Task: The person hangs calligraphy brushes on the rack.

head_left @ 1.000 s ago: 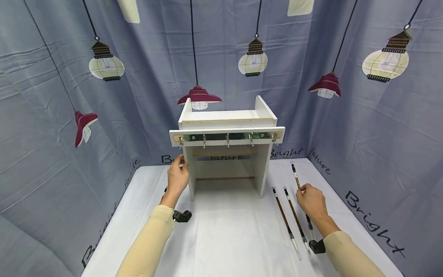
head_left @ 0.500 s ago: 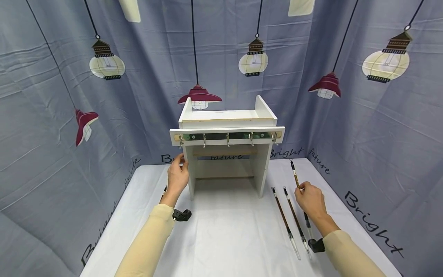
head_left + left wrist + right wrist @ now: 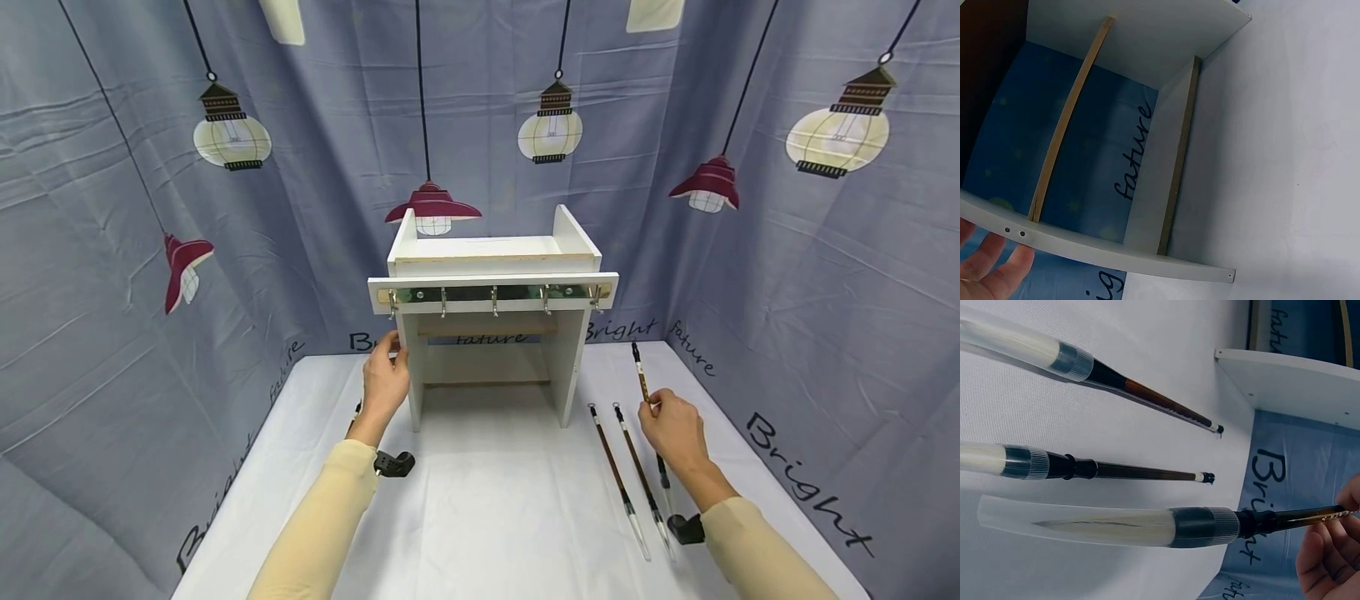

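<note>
Beside the white rack [image 3: 491, 283], right hand [image 3: 672, 433] pinches a brush [image 3: 642, 379].

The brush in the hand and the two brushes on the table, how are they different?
The held brush is pinched by the right hand, its far end lifted off the white table; the two other brushes lie flat, untouched. The held brush sits farthest right; the two lie side by side to its left. In the right wrist view its cap looks wider than theirs. All have dark brown handles and clear caps over the bristles.
</note>
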`<state>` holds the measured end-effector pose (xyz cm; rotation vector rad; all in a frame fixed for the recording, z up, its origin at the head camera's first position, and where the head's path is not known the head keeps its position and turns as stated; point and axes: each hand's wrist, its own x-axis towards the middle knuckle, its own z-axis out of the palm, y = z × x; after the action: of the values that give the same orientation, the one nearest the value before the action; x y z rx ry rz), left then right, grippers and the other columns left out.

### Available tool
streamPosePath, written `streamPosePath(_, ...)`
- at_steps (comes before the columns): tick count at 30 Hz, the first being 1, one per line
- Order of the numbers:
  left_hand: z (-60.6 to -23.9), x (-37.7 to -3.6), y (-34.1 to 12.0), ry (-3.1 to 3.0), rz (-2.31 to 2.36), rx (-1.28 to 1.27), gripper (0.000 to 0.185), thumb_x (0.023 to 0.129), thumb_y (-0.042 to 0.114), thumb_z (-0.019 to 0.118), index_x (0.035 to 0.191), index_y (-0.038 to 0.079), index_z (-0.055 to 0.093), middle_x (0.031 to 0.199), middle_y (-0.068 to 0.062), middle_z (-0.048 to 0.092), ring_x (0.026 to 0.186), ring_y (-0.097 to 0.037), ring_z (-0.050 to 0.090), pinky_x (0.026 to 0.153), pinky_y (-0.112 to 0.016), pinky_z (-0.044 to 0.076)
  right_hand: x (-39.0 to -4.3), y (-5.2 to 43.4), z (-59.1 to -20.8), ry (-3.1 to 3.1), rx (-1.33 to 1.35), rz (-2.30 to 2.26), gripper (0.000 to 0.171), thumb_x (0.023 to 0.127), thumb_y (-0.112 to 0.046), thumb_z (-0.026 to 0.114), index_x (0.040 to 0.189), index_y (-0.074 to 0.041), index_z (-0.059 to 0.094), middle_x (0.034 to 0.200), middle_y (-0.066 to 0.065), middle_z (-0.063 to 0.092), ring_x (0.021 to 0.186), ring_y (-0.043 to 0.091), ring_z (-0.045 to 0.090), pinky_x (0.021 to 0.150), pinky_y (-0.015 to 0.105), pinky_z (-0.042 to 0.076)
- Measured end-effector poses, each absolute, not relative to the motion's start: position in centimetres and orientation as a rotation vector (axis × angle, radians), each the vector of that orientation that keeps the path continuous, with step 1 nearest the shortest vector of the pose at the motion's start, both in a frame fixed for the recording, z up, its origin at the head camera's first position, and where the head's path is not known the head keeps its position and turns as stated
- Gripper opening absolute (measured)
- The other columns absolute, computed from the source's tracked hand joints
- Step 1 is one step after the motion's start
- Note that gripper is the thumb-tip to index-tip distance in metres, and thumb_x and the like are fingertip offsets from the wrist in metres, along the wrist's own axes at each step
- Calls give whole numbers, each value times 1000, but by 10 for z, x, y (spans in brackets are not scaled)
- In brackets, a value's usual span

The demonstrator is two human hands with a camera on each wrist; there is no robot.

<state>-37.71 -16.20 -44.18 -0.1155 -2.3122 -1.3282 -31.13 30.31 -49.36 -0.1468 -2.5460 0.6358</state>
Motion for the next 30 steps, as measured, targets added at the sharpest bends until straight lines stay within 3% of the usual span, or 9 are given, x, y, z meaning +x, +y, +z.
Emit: streamPosePath(30, -442, -375, -160, -2306, -1314, -108, 39, 109, 17, 51, 145, 5, 53, 132, -19, 64, 116, -40, 65, 94, -52, 55, -309, 292, -481, -2443, -75, 642, 18, 93, -11, 64, 100, 5, 66, 80, 17, 69, 69, 35, 65, 68, 57, 51)
